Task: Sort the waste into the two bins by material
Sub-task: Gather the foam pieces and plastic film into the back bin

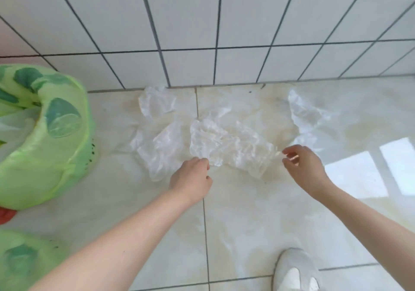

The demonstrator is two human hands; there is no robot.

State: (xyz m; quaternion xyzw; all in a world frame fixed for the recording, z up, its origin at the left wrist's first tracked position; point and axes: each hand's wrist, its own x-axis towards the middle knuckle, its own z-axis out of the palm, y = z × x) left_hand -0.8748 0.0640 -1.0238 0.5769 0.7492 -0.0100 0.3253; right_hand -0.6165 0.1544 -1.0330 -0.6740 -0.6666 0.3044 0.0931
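wall (190,21): white square tiles, dark grout | floor (247,223): glossy cream tiles | light: bright window reflection (370,173) at right

Head camera, one view only, looking down and forward from standing height.

It tips steeply over the floor (247,223) toward the tiled wall (202,21) ahead, wide-angle lines bowing at the edges. Both forearms reach in from the bottom, a shoe (294,270) sits low right, and green-lined bins (45,137) crowd the left edge, close by.
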